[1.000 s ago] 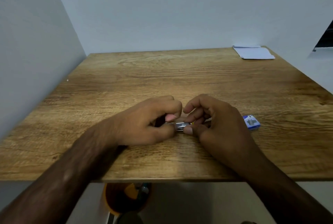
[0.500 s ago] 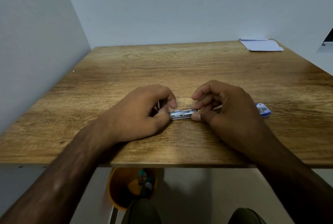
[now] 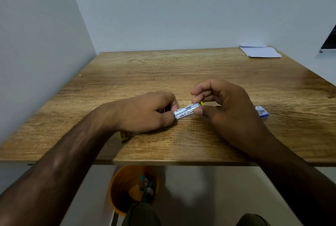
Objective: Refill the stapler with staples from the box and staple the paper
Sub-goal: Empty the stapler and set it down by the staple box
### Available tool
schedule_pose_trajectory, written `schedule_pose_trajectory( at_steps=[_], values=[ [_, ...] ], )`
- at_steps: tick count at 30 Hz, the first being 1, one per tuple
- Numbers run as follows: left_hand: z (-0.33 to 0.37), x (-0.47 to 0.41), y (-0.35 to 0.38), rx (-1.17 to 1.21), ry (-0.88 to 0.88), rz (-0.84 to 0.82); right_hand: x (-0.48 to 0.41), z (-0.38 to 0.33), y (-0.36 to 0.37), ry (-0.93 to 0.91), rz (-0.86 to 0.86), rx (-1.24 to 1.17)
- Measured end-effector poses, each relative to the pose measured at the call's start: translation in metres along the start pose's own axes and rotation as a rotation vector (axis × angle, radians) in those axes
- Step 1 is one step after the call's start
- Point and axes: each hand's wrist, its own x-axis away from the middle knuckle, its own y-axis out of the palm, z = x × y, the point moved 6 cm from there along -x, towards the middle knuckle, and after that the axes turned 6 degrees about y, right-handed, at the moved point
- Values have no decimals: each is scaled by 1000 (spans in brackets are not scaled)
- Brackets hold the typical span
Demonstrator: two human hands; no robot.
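The stapler [image 3: 187, 110], small and silver with a yellow tip, sits just above the near middle of the tabletop [image 3: 163, 65]. Its left end is pinched by the left hand [image 3: 145, 113] and its right end by the right hand's [image 3: 227, 105] thumb and fingers. A blue-and-white box [image 3: 261, 112], likely the staples, lies just beyond the right hand. The paper [image 3: 260, 52] rests untouched at the far right corner. Refilling looks under way; whether staples are in cannot be told, and stapling remains.

2 hands (L hand [image 3: 145, 112], R hand [image 3: 227, 105]), 1 stapler [image 3: 185, 112], 1 staple box [image 3: 261, 112], 1 paper stack [image 3: 260, 52], 1 table [image 3: 163, 69], 1 bin [image 3: 118, 189]
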Motion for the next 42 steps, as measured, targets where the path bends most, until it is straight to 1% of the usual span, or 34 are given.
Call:
schedule_pose_trajectory(
  at_steps=[2, 4, 6, 8, 10, 13, 16, 19, 21, 23, 24, 25, 27, 29, 31, 32, 34, 35, 39, 42],
  values=[
    [0, 4, 0, 73, 24, 0, -3, -10, -2, -57, 5, -16],
    [1, 7, 1, 255, 61, 34, -10, -22, -6, -121, 15, -46],
    [3, 6, 0, 500, 94, 130, -21, -34, -10, -175, 24, -66],
    [4, 4, 2, 734, 115, 244, -31, -44, -12, -190, 33, -79],
    [7, 2, 6, 868, 138, 317, -37, -47, -10, -187, 42, -90],
    [9, -1, 12, 919, 153, 359, -38, -40, -5, -144, 45, -85],
    [6, -2, 17, 935, 145, 356, -37, -29, -2, -95, 39, -103],
    [3, -3, 19, 960, 159, 375, -36, -31, -3, -119, 46, -58],
    [0, -3, 19, 949, 130, 415, -36, -31, -2, -127, 53, -14],
    [-2, -2, 15, 820, 85, 481, -34, -24, 0, -75, 54, -36],
    [-3, -1, 10, 678, 70, 525, -32, -18, 2, -10, 45, -98],
    [-2, 1, 0, 480, 65, 580, -29, -10, 5, 85, 20, -206],
    [5, 5, -21, 15, 57, 669, -19, 6, 19, 337, -92, -507],
    [17, 8, -35, -333, 9, 695, -11, 12, 36, 528, -227, -768],
    [36, 10, -39, -599, 6, 710, -6, 5, 48, 602, -342, -989],
    [47, 10, -35, -715, 44, 700, -5, -1, 51, 614, -369, -1104],
    [67, 6, -22, -869, 123, 630, -6, -10, 53, 631, -356, -1293],
    [71, 3, -19, -914, 129, 587, -5, -11, 53, 644, -335, -1353],
    [75, -8, -14, -1076, 147, 466, -2, -10, 53, 676, -319, -1456],
    [77, -5, -7, -1124, 202, 430, 0, -8, 54, 675, -311, -1503]
  ],
)
